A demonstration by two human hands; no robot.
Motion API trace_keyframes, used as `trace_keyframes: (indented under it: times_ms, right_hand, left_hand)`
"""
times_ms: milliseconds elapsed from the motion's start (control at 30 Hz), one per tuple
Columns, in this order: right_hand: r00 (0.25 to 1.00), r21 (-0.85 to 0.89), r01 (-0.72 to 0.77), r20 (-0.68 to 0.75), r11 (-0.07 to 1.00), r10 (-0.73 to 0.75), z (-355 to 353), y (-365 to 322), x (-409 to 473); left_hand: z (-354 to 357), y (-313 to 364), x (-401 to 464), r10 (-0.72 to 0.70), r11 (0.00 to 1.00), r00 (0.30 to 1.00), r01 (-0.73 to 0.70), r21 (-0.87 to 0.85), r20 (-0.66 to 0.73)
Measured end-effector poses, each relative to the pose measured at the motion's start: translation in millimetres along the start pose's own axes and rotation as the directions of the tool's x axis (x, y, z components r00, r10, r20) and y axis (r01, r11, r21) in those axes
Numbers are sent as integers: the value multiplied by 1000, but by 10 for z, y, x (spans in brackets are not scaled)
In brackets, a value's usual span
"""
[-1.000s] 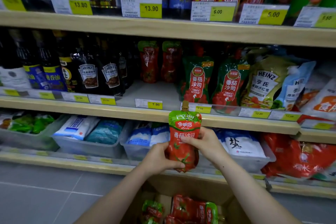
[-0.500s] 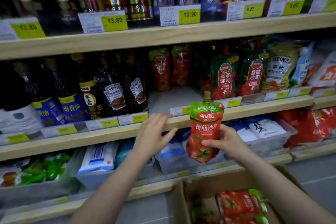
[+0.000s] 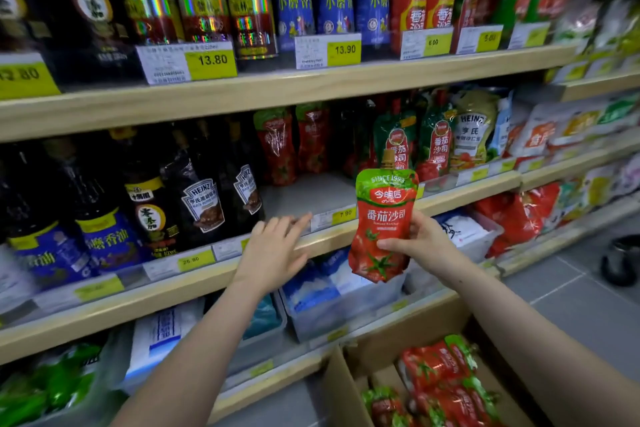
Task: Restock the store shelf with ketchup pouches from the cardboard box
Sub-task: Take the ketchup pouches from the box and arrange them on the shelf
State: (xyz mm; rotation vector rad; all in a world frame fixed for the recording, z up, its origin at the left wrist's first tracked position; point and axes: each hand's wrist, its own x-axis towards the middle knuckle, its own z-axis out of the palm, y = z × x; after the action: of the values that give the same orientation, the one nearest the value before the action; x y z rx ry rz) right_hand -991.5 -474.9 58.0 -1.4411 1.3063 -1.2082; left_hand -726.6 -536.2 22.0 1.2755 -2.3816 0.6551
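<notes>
Right hand (image 3: 420,246) grips ketchup pouch (image 3: 382,218) upright, long axis vertical, spout up, label facing camera. Left hand (image 3: 273,250) spread flat, empty, at shelf edge (image 3: 346,236).

Open gap on the middle shelf (image 3: 346,239)

A bare stretch of shelf floor is seen between the dark sauce bottles (image 3: 204,198) on the left and the green-topped pouches (image 3: 398,142) on the right. The back of the gap is closed by two red pouches (image 3: 294,146). Headroom is limited by the shelf above (image 3: 277,90). The gap's front is partly crossed by the left hand (image 3: 273,250) and the held ketchup pouch (image 3: 382,222).
</notes>
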Motion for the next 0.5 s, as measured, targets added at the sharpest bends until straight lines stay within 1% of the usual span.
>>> trace_keyframes:
  times_ms: [133, 233, 300, 433, 500]
  right_hand:
    - [997, -17, 65, 38, 998, -64, -79, -226, 238]
    - [985, -38, 168, 53, 985, -166, -77, -453, 510]
    - [977, -53, 204, 80, 978, -199, -45, -548, 702]
    - [960, -91, 258, 139, 962, -244, 25, -530, 1034]
    - [958, -105, 260, 154, 960, -242, 50, -467, 1183]
  left_hand:
    - [12, -110, -109, -53, 998, 997, 52, -20, -50]
    - [27, -109, -150, -91, 996, 995, 92, 22, -41]
    - [26, -70, -131, -121, 992, 992, 122, 34, -29]
    - [37, -26, -117, -152, 984, 988, 154, 91, -34]
    - [65, -18, -107, -160, 980, 986, 164, 111, -39]
